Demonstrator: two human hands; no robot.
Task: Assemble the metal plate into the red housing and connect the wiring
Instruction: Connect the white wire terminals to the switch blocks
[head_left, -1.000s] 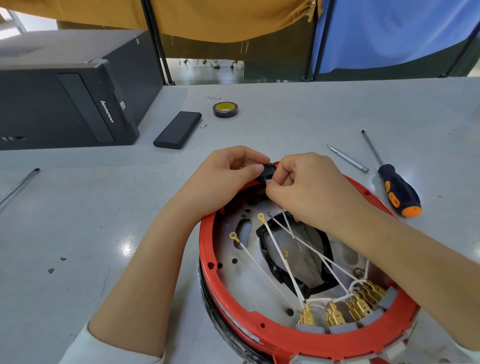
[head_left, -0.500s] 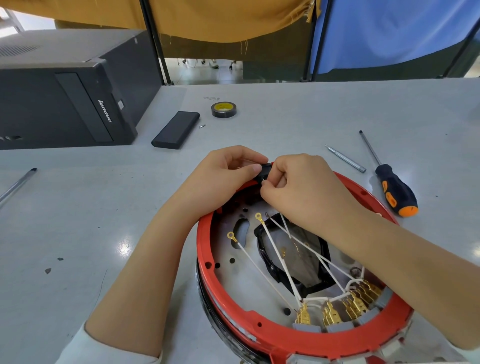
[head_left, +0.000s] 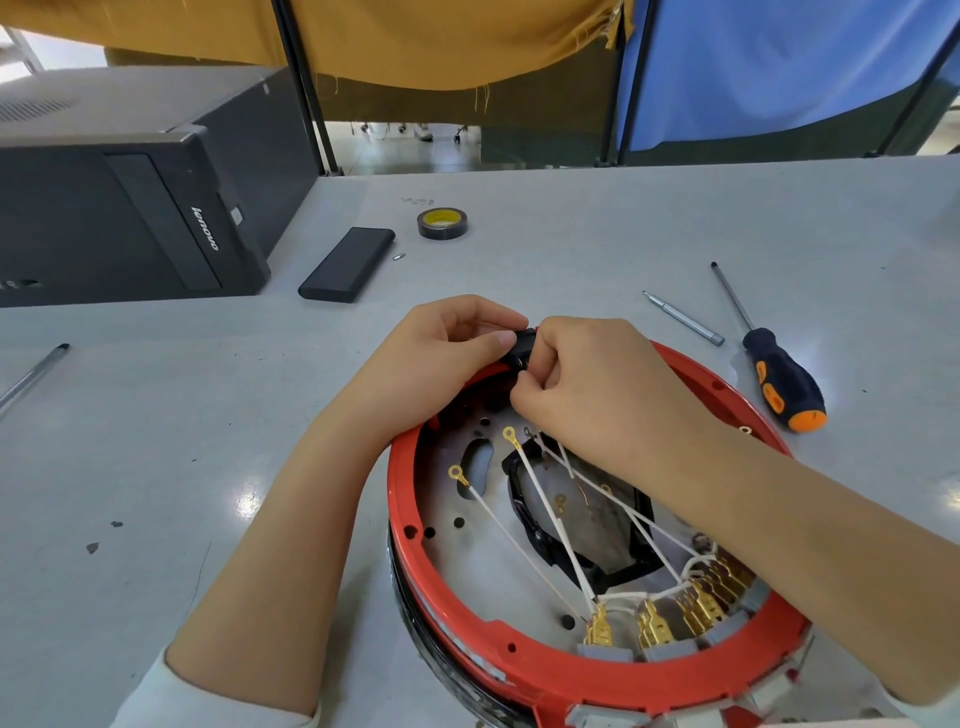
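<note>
At the far edge of the red housing (head_left: 587, 675), both hands work on a small black part (head_left: 521, 349). The left hand (head_left: 441, 358) pinches it between thumb and fingers; the right hand (head_left: 597, 384) has its fingers curled, pinching at the same part. The metal plate (head_left: 467, 551) already lies inside the housing, and white wires (head_left: 545, 509) with gold ring ends lie loose across it. I judge the wiring step is in hand. Next, each loose ring end needs a careful fitting to its own place.
</note>
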